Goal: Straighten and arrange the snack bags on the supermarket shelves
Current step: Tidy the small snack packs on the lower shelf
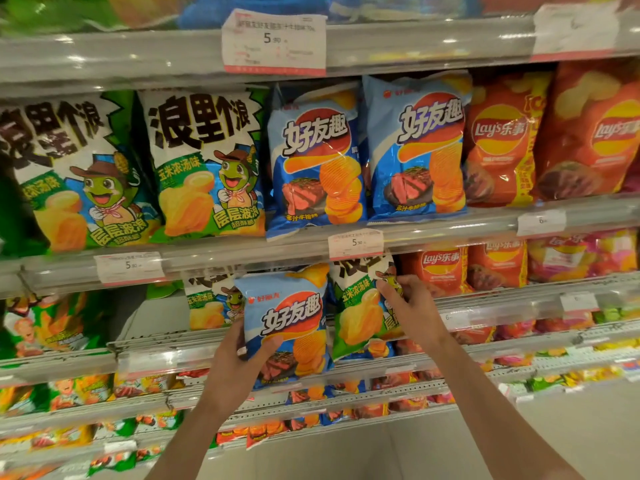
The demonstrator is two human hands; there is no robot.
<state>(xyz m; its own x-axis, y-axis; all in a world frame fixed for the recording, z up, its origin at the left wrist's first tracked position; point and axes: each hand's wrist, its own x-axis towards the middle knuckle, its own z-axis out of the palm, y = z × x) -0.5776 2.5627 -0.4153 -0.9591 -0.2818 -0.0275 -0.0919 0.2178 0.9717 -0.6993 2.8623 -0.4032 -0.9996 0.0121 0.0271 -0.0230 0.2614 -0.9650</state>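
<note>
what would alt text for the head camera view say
A person's left hand holds a blue crinkly plastic chip bag before supermarket shelves, while the right hand grips a green-and-white corn snack bag on the shelf beside it. Matching bags fill the grey metal shelf above.

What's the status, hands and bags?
Left hand grips blue bag, held off the shelf. Right hand pinches green bag beside it. Nothing in the way.

- Held chip bag: blue, with a red disc, white lettering, orange ridged chips.
- Corn snack bag: green and white, yellow chips.
- Lay's bags: orange-red, with a yellow-and-red logo.
</note>
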